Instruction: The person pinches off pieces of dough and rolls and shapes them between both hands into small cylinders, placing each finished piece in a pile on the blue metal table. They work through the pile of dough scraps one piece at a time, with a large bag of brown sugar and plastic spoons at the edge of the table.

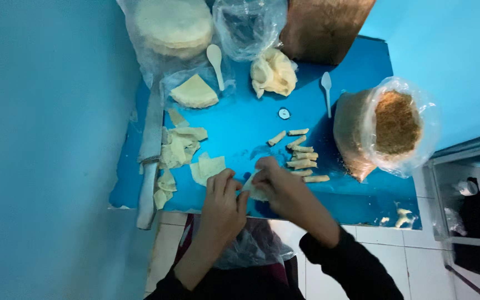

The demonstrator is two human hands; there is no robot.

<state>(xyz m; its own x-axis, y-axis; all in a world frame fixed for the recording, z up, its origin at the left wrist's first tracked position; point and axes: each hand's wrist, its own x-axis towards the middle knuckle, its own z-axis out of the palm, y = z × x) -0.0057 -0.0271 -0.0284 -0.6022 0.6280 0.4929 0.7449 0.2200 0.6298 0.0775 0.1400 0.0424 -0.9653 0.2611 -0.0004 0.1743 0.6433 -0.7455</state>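
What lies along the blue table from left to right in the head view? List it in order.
Large knife → pile of cut dough sheets → small round white object → row of rolled pastry sticks → white plastic spoon → clear bag of brown crumbs.

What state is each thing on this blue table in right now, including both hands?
Left hand: pinching the pastry piece.
Right hand: pinching the same piece.
Pastry piece: held between both hands, partly folded.
Finished rolls: rolled, lying in a loose pile.
Crumb bag: open, standing.
Knife: lying flat, untouched.
Cut wrappers: flat, unrolled.
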